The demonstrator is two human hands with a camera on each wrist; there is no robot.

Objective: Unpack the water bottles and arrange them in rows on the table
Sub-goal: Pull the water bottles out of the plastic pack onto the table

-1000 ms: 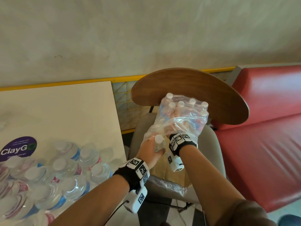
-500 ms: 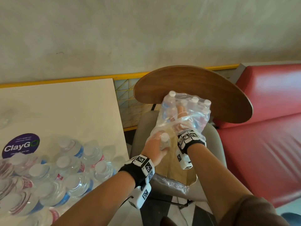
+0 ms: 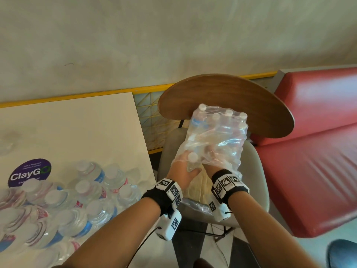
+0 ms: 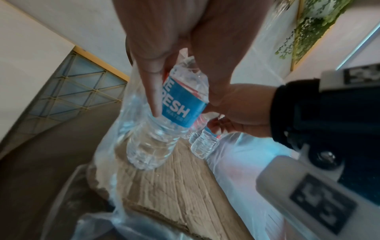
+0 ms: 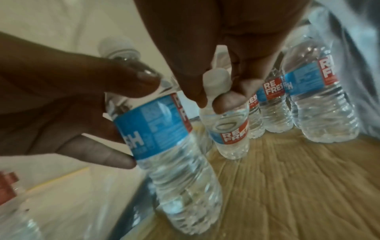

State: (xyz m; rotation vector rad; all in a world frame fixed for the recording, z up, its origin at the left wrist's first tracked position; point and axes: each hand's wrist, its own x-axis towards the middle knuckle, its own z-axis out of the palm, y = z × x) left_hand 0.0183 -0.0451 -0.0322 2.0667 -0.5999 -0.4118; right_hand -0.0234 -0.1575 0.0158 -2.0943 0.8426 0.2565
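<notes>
— Where was there room to move?

— The white table (image 3: 81,132) had its far half bare up to the yellow-edged wall line; the loose bottles (image 3: 77,198) crowded the near left part, close to the near right corner. A narrow gap separated the table's right edge from the grey chair (image 3: 257,171), with the red bench (image 3: 309,151) just beyond the chair.

— How many bottles?

— On the table, at least a dozen standing caps up; the blur at the left edge made an exact count impossible. In the shrink-wrapped pack (image 3: 218,136) on the chair seat, six white caps showed at the far end.

— What held what?

— The torn clear plastic wrap (image 4: 127,146) still enclosed the remaining bottles, standing on a cardboard tray (image 5: 287,186). Both hands reached into its open near end.

— And the hands?

— The left hand (image 3: 183,171) had fingers and thumb curled round the blue label of one water bottle (image 4: 162,123), at the pack's near left corner and tilted. The right hand (image 5: 216,53) pinched the neck, just under the cap, of a second bottle (image 5: 228,128) inside the wrap. Three more bottles stood behind it in the right wrist view.
</notes>
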